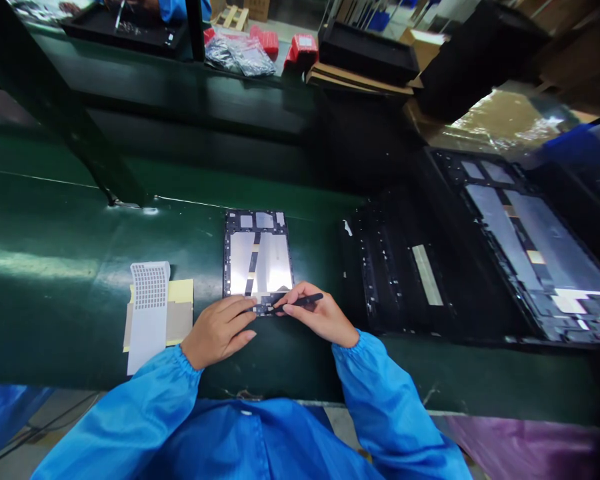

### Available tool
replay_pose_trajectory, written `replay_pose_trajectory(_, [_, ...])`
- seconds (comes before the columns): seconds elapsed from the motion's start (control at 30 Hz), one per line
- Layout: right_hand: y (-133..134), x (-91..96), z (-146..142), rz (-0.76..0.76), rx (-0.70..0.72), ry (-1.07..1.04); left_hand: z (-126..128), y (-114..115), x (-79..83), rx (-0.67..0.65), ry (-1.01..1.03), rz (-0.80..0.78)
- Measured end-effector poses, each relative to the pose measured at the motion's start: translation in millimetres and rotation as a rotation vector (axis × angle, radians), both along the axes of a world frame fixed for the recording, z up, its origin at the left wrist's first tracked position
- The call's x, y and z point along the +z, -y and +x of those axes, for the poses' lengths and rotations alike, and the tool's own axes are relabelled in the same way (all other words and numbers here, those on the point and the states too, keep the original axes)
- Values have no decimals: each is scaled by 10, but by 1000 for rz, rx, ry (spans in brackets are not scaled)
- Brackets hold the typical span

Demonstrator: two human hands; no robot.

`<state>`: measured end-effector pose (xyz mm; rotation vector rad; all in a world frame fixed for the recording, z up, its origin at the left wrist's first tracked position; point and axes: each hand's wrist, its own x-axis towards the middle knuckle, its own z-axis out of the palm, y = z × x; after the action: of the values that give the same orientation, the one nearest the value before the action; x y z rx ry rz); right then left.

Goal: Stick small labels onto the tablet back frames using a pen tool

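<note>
A tablet frame point(275, 260) with a silvery back plate and a dark ribbon cable lies flat on the green workbench in front of me. My left hand point(223, 330) rests at its lower left corner, fingers stretched out and fingertips on the near edge. Between the thumb and fingers of my right hand point(325, 319) is a pair of black tweezers point(307, 301), its tip pointing left at the small parts along the frame's near edge. Fingers hide part of that edge. Left of my left hand lies a sheet of small grey labels point(150, 287), on top of yellow and grey backing sheets point(181, 313).
On the right stands a black tray point(400, 267) with a beige strip, and beside it a larger-looking tablet frame point(545, 247). A dark metal post point(75, 127) rises at the left. Across the bench are plastic bags point(240, 53) and a co-worker's blue sleeve point(175, 10).
</note>
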<state>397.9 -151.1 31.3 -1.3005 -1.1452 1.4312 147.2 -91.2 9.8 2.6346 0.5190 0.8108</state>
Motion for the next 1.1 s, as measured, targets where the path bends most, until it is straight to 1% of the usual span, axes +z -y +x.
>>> replay_pose_trajectory(0.2, [2,-9,-1,23,21,52,-12,1,-15,-10,-11,-26])
replay_pose_trajectory(0.37, [6,-15,-10,17,17,107,-6,-2,0,-10,-4,-1])
replay_pose_trajectory(0.7, [-10,3,-20,18,24,111,-1,-2,2,-31,-29,22])
replay_pose_trajectory(0.97, [-12,15,-22,31,20,120,56,0,70,-33,-119,116])
replay_pose_trajectory(1.1, [-18,34,-25,43,22,126,56,-1,74,-49,-145,158])
